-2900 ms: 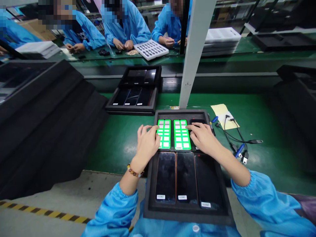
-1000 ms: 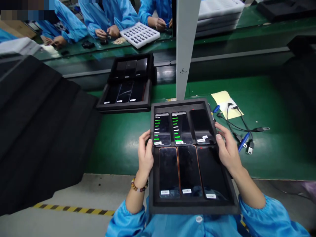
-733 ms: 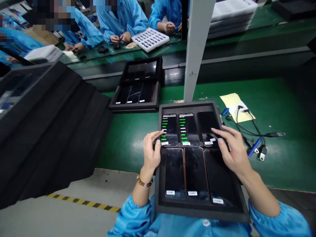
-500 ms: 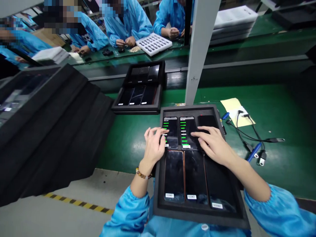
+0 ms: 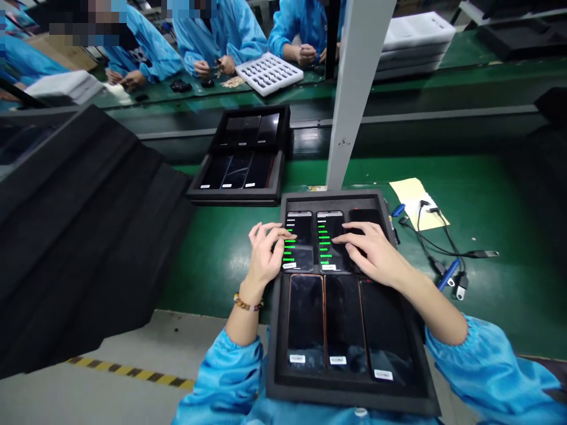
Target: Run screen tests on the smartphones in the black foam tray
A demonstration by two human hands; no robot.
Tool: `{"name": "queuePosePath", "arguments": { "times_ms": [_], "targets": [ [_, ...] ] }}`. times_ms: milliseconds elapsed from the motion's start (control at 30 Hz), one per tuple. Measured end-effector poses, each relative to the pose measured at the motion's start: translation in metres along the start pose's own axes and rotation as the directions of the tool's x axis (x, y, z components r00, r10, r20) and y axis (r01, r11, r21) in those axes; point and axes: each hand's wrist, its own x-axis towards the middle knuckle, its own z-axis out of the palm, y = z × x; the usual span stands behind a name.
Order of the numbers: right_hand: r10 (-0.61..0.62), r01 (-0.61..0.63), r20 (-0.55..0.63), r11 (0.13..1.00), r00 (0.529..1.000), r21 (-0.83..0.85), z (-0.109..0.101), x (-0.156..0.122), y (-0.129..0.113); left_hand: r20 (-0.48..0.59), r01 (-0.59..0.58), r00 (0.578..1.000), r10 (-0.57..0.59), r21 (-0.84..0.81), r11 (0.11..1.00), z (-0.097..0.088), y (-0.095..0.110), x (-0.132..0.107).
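Both left hand and right hand are tapping.
I am touching left lit phone and middle lit phone, fingers spread apart.

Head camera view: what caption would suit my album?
Left hand and right hand tap two lit phones in a black foam tray on the green bench.

A second black tray with dark phones sits far and a bit left on the green table, by a white post. On the right lie a yellow paper and black cables. A big pile of black foam fills the left, and far away people in blue coats sit by a white tray.
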Motion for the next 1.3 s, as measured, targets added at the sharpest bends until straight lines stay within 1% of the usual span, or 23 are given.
{"name": "queuePosePath", "arguments": {
  "times_ms": [100,167,267,333,500,600,700,867,967,1033,1133,1233,1300],
  "targets": [
    [0.063,-0.064,-0.035,0.998,0.997,-0.024,0.004,0.006,0.003,0.027,0.001,1.000,-0.002,0.030,1.000,0.001,-0.001,0.002],
    [0.094,-0.096,-0.064,0.995,0.994,-0.033,0.005,0.009,0.005,0.019,-0.014,1.000,0.013,0.021,1.000,0.001,-0.002,0.001],
    [0.050,-0.051,-0.031,0.999,0.998,-0.011,0.005,0.009,0.004,0.010,-0.055,0.998,0.055,-0.022,0.998,-0.001,-0.001,-0.001],
    [0.017,-0.017,0.001,1.000,1.000,-0.002,0.004,0.008,0.003,0.021,-0.054,0.998,0.055,-0.037,0.998,-0.001,-0.001,0.000],
    [0.084,-0.084,-0.022,0.996,0.996,-0.022,0.008,0.012,0.003,0.025,0.025,0.999,-0.024,-0.011,1.000,0.002,-0.003,0.004],
    [0.082,-0.082,-0.020,0.996,0.996,-0.017,0.008,0.011,0.003,0.003,0.008,1.000,-0.008,-0.024,1.000,0.001,-0.006,0.003],
    [0.054,-0.054,-0.009,0.998,0.999,-0.013,0.008,0.008,0.002,0.010,-0.002,1.000,0.002,-0.022,1.000,-0.001,-0.007,0.001],
    [0.082,-0.082,-0.032,0.996,0.996,-0.021,0.008,0.010,0.004,0.012,0.045,0.999,-0.045,-0.002,0.999,0.001,-0.005,0.003],
    [0.082,-0.083,-0.041,0.996,0.996,-0.017,0.007,0.009,0.005,0.007,0.047,0.999,-0.047,-0.019,0.999,0.000,-0.004,0.001],
    [0.067,-0.067,-0.051,0.998,0.996,-0.007,0.007,0.004,0.004,-0.019,0.028,0.999,-0.029,-0.046,0.999,-0.002,-0.005,-0.002],
    [0.039,-0.039,-0.062,0.999,0.997,0.004,0.007,-0.004,0.002,-0.049,-0.033,0.998,0.029,-0.091,0.995,-0.005,-0.007,-0.009],
    [0.030,-0.030,-0.049,1.000,0.998,-0.005,0.008,-0.009,-0.001,-0.061,-0.097,0.994,0.090,-0.113,0.989,-0.007,-0.006,-0.015],
    [0.036,-0.036,-0.038,0.999,0.999,-0.015,0.008,-0.011,-0.002,-0.054,-0.113,0.993,0.108,-0.112,0.987,-0.007,-0.005,-0.018]
  ]
}}
